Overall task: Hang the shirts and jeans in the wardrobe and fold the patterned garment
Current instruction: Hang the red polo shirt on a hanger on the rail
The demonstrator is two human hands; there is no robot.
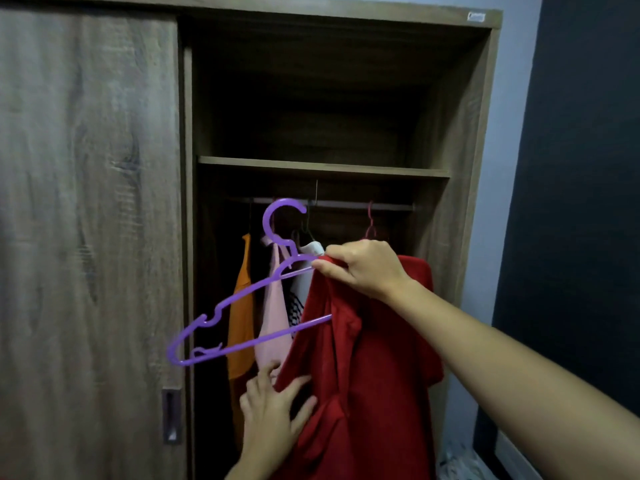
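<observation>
Red shirt is nearest, half on the purple hanger. Left hand is spread wide on the lower cloth, probably steadying it. Right hand pinches collar and hanger arm together, so the hanger tilts with one end inside. Behind, near the wardrobe's rail, hang orange and pink tops. A top-right corner sticker is unreadable.

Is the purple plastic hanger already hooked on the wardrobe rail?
No, the purple plastic hanger hangs tilted in the right hand with the red shirt, its hook off the rail.
</observation>
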